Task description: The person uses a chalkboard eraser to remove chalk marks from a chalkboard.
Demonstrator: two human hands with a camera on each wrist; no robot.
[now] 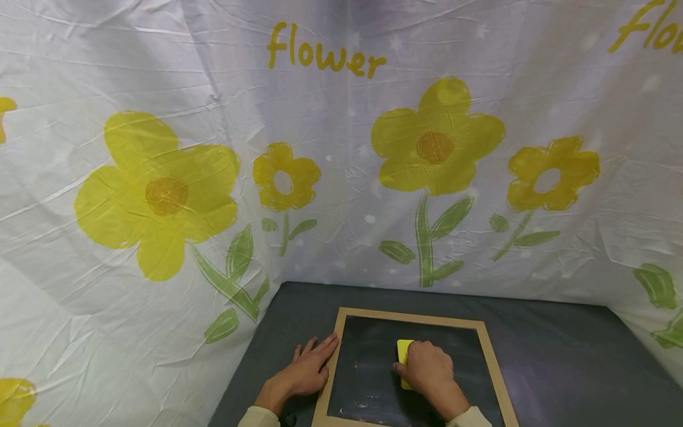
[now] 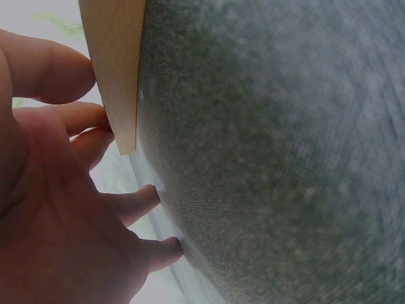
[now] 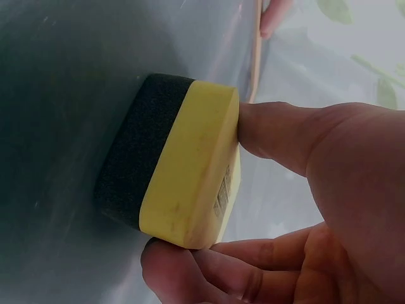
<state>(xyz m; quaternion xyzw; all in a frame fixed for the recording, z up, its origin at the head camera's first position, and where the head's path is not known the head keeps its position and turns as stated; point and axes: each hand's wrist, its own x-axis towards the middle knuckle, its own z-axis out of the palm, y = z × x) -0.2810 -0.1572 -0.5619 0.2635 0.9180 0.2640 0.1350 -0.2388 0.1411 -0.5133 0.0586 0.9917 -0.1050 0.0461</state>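
White cloth printed with yellow flowers (image 1: 160, 196) fills the upper frame behind a dark grey table (image 1: 560, 356). Low in the centre lies a chalkboard (image 1: 368, 367) with a pale wooden frame. The right hand (image 1: 427, 370) grips a yellow eraser (image 1: 404, 350) between thumb and curled fingers, its black pad pressed on the board's middle. The left hand (image 1: 306, 370) lies flat at lower left, fingers straight and spread, fingertips (image 2: 107, 117) touching the frame's left edge.

Yellow eraser (image 3: 190, 171) with seemingly black felt; yellow-flowered white cloth (image 1: 160, 196).
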